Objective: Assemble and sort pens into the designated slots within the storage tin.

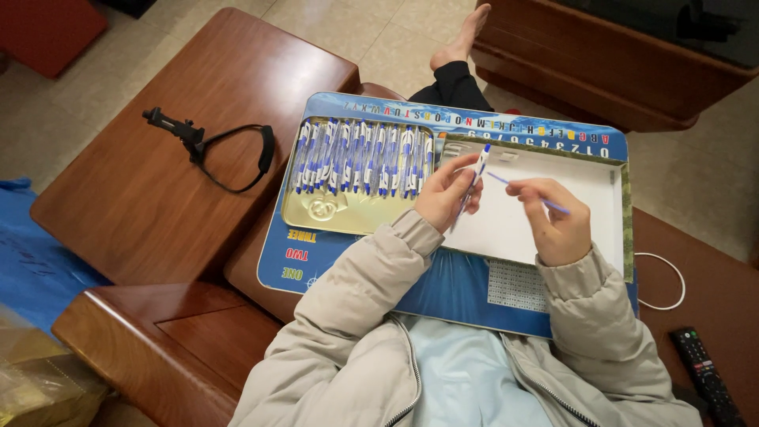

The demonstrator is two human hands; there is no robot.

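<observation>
My left hand (445, 194) grips a white and blue pen barrel (479, 164), its tip pointing away from me. My right hand (555, 219) pinches a thin blue ink refill (506, 181), whose far end points toward the pen. Both hands hover over a white box lid (553, 186) lying on a blue lap board (458, 289). To the left, a gold tray (332, 215) holds a row of several matching white and blue pens (364, 156).
A wooden side table (142, 198) to the left carries a black clamp with a looped strap (207, 146). A black remote control (705, 375) and a white cable (668, 278) lie on the wooden seat at right. My bare foot (461, 39) rests on the tiled floor ahead.
</observation>
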